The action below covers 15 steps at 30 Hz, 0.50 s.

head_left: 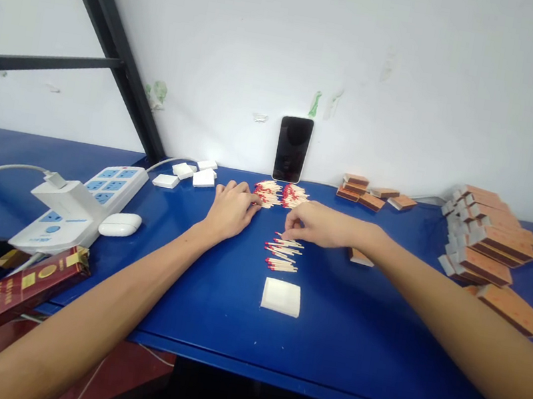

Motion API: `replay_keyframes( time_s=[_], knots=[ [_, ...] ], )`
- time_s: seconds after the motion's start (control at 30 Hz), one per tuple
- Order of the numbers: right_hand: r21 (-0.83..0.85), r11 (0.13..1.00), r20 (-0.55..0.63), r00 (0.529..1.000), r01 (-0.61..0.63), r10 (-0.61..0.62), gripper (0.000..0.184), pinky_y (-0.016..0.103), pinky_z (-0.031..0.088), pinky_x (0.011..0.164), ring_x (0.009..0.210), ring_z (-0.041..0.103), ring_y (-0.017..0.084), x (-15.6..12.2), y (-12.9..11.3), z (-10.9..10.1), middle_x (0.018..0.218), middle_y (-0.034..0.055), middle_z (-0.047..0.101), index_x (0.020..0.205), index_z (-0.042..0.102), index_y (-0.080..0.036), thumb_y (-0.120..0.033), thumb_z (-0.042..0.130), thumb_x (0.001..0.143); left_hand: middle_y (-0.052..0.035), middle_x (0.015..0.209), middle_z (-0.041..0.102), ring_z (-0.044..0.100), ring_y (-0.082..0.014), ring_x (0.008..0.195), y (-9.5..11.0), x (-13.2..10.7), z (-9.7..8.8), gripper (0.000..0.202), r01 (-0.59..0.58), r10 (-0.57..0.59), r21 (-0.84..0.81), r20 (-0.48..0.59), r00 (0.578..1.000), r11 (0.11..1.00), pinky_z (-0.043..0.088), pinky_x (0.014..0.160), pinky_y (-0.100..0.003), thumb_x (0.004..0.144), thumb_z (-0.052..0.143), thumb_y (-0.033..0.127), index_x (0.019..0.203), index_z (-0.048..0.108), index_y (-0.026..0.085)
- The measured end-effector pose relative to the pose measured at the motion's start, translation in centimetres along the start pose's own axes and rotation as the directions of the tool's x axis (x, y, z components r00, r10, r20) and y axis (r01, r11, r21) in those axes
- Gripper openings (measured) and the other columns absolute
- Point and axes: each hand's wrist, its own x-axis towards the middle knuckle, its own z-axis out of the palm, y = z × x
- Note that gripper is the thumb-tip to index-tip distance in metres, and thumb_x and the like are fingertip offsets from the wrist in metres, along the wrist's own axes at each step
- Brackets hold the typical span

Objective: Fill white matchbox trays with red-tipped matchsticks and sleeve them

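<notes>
Two heaps of red-tipped matches lie near the wall, a left heap [267, 194] and a right heap [294, 196]. My left hand [233, 209] rests beside the left heap, fingers bent and thumb and index tips together at its edge; what they hold, if anything, is hidden. Just in front of the right heap, my right hand [310, 223] is closed in a pinch, a match at its fingertips. Below it, several loose matches [282, 256] lie roughly side by side, heads to the left. Closer to me is a white matchbox tray [281, 297].
A phone [292, 150] leans on the wall. White trays [204, 178] lie back left, near a power strip [122, 183], a white earbud case [119, 224] and a red carton [38, 285]. Brown matchbox sleeves [502, 243] are stacked at right; more sleeves [354, 188] lie back right.
</notes>
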Motion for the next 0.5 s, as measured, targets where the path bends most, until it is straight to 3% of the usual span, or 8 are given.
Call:
replay_keyframes(
  time_s=[0.1, 0.27, 0.5],
  knots=[
    [-0.055, 0.998, -0.086, 0.996, 0.001, -0.006, 0.028, 0.026, 0.038, 0.063, 0.07, 0.059, 0.016, -0.3, -0.1, -0.5, 0.081, 0.0036, 0.071, 0.084, 0.07, -0.018, -0.038, 0.053, 0.093, -0.0095, 0.102, 0.06, 0.049, -0.0286, 0.096, 0.1, 0.0, 0.0, 0.029, -0.003, 0.003, 0.007, 0.009, 1.0, 1.0, 0.035, 0.082, -0.043, 0.098, 0.046, 0.033, 0.106, 0.073, 0.026],
    [-0.204, 0.967, -0.282, 0.955, -0.152, 0.091, 0.028, 0.028, 0.037, 0.067, 0.082, 0.062, 0.02, 0.5, 1.9, -0.6, 0.092, 0.0078, 0.071, 0.091, 0.068, -0.019, -0.036, 0.048, 0.096, -0.0091, 0.099, 0.06, 0.05, -0.0293, 0.096, 0.0, 0.1, -0.2, 0.025, 0.002, -0.001, -0.014, 0.025, 1.0, 1.0, 0.036, 0.082, -0.044, 0.096, 0.048, 0.032, 0.099, 0.071, 0.025],
    [-0.302, 0.915, -0.3, 0.938, -0.267, 0.175, 0.02, 0.029, 0.036, 0.066, 0.088, 0.063, 0.024, 1.0, 3.9, -0.1, 0.098, 0.0091, 0.071, 0.096, 0.069, -0.021, -0.031, 0.053, 0.092, -0.009, 0.101, 0.062, 0.051, -0.031, 0.101, 1.5, 0.7, -0.3, 0.019, 0.039, -0.013, -0.167, 0.155, 0.988, 0.985, 0.039, 0.086, -0.048, 0.092, 0.055, 0.034, 0.089, 0.071, 0.024]
  ],
)
